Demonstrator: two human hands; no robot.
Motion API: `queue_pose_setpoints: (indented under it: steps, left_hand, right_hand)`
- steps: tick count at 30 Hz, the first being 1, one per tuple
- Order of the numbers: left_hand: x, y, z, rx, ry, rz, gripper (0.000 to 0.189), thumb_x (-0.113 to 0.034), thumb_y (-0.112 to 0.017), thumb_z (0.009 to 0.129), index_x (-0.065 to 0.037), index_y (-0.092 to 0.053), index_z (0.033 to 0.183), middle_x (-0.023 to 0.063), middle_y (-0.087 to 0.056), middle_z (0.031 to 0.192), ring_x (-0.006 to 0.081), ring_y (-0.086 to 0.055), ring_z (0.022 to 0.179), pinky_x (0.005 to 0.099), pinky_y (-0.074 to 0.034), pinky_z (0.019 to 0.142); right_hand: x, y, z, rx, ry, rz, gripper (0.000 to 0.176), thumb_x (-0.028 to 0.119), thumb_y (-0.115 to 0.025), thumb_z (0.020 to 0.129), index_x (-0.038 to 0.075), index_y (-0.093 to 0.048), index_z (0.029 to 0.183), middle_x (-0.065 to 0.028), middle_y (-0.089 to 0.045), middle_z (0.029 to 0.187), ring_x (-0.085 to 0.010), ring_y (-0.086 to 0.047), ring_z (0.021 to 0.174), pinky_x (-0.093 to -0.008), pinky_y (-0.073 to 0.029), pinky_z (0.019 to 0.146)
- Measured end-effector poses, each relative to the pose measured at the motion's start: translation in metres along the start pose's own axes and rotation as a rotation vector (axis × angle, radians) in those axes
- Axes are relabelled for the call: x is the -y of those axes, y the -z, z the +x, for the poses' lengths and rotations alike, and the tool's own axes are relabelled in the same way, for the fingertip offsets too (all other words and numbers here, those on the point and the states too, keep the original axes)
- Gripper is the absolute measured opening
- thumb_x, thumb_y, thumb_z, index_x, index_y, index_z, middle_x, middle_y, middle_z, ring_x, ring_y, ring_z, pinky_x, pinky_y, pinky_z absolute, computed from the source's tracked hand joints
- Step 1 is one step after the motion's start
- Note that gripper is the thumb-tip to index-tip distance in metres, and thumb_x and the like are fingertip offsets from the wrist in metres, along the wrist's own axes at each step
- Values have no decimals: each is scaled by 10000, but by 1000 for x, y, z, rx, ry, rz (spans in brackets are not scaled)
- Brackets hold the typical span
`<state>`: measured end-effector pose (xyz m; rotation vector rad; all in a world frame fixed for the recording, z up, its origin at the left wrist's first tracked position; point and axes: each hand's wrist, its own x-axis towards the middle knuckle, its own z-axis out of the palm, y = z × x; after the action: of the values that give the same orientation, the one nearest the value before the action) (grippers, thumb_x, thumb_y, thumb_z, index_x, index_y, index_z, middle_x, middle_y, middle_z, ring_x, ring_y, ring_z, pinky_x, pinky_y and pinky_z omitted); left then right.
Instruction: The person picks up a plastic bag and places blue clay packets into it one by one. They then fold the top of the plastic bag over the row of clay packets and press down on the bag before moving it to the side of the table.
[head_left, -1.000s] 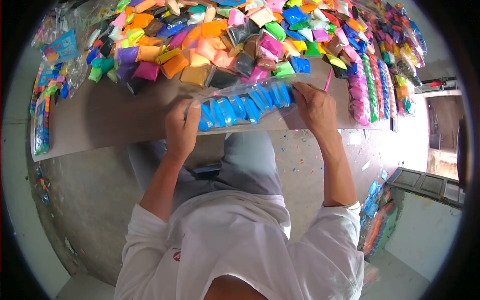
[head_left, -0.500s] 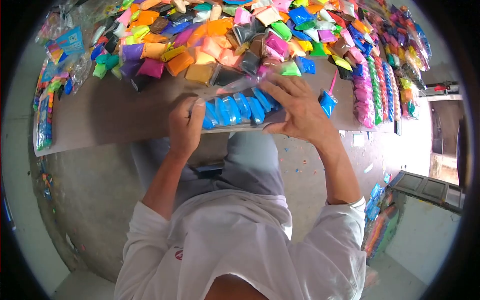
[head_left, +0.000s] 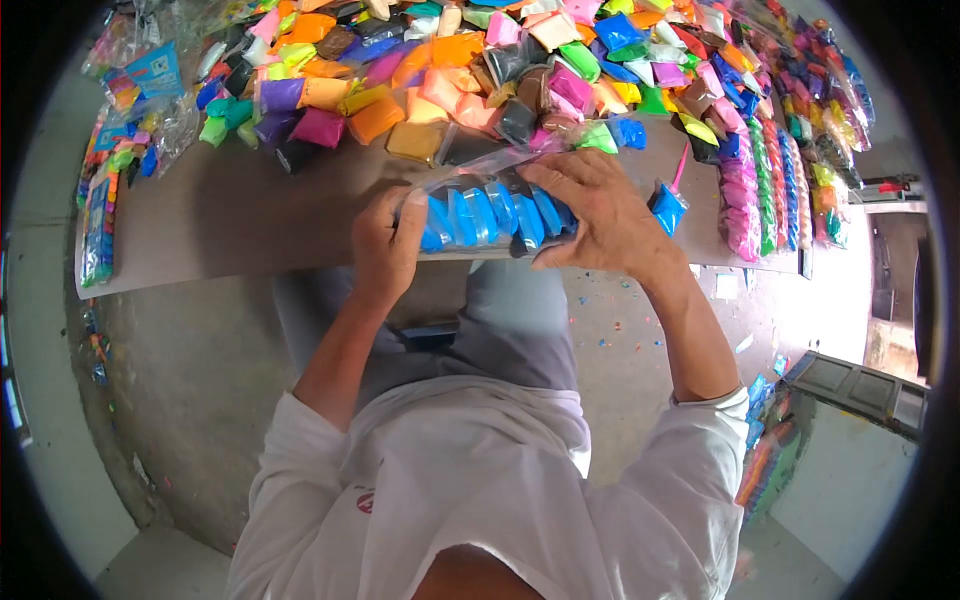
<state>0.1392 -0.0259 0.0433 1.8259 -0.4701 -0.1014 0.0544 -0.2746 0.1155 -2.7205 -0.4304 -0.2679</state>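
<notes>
A clear plastic bag (head_left: pixel 480 168) holds a row of several blue packets (head_left: pixel 485 215) at the table's near edge. My left hand (head_left: pixel 390 238) grips the bag's left end, thumb on top and fingers curled round its far side. Over at the right end, my right hand (head_left: pixel 605 215) is curved round the bag and the last blue packets, with its thumb at the near side and fingers at the far side. The bag's loose film stretches away from me past the row. Parts of the end packets are hidden by my hands.
Beyond my hands lies a large heap of coloured packets (head_left: pixel 430 85). A blue packet with a pink stick (head_left: pixel 670 205) lies right of my right hand. Filled long bags (head_left: pixel 740 195) stand in rows at the right, and another filled bag (head_left: pixel 98 235) lies at the table's left edge.
My right hand has closed in on the row's right end, and the blue packets sit more evenly together. My left hand keeps its hold. The whole view has shifted slightly.
</notes>
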Motion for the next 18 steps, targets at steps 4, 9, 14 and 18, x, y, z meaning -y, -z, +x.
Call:
queue_pose_setpoints:
  steps: [4, 9, 14, 18]
  left_hand:
    - [5, -1, 0, -5, 8, 6, 301, -262, -557, 942, 24, -647, 967, 124, -620, 766, 185, -570, 694, 325, -466, 679]
    - [5, -1, 1, -16, -22, 6, 280, -237, -553, 936, 26, -644, 961, 111, -615, 758, 163, -561, 696, 317, -463, 676]
    - [1, -2, 0, -5, 18, -1, 270, -225, -544, 933, 26, -641, 955, 106, -605, 757, 157, -551, 698, 314, -454, 672]
    - [-1, 0, 0, 5, -11, -1, 271, -222, -533, 935, 29, -637, 942, 108, -591, 750, 161, -537, 690, 319, -447, 664]
  right_hand:
    - [-7, -10, 6, 56, 71, 31, 739, 403, -846, 549, 51, -632, 1163, -128, -622, 1097, -353, -543, 1079, -433, -408, 958]
    - [-5, 2, 1, 21, 61, 66, 659, 361, -849, 585, 46, -645, 1127, -130, -641, 1087, -346, -568, 1033, -419, -433, 927]
    - [-14, 46, -64, -247, -313, 434, 517, 168, -842, 630, 24, -655, 1089, -140, -644, 1117, -305, -596, 1050, -384, -479, 890]
    - [-41, 37, -115, -422, -828, 278, 495, 172, -829, 672, 29, -659, 1114, -164, -610, 1205, -298, -592, 1085, -378, -473, 916]
